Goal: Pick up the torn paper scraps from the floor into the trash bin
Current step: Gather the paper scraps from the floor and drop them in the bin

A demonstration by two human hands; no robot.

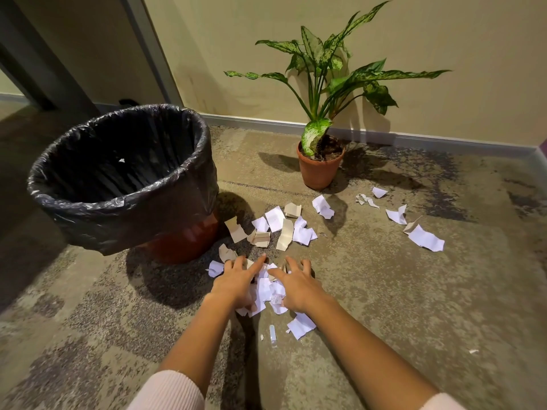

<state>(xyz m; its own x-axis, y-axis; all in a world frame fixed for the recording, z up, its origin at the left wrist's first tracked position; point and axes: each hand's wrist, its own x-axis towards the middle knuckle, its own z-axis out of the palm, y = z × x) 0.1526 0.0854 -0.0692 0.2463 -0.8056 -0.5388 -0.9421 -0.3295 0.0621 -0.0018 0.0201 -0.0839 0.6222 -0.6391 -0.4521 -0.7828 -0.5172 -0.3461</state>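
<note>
Mottled grey-brown carpet [384, 291] is covering the floor, meeting a beige wall [444, 39] along a pale skirting board at the far side. Torn paper scraps [279, 224], white and tan, are lying scattered across the middle of the carpet, with a looser scatter [426, 238] trailing off to the right and one white piece [301, 325] sitting nearer than the hands. A trash bin [183, 241], lined with a black plastic bag [124, 161] folded over its rim, is standing at the left, just beside the nearest tan scraps; its mouth is open, and a small pale fleck is showing deep inside. A potted plant [321, 164] with speckled green leaves is standing against the far wall, beyond the scraps.

Both hands are reaching forward, palms down, onto a small heap of white scraps [266, 288] bunched between them. The left hand [236, 284] is pressing on the left edge of the heap with its fingers spread and the forefinger stretched far forward. The right hand [297, 287] is lying on the right edge, fingers likewise splayed and slightly curled. Neither hand is closing around anything; both are open, resting on the paper rather than lifting it. Pale pink sleeves [168, 392] are showing at the near edge, pushed up the forearms.
</note>
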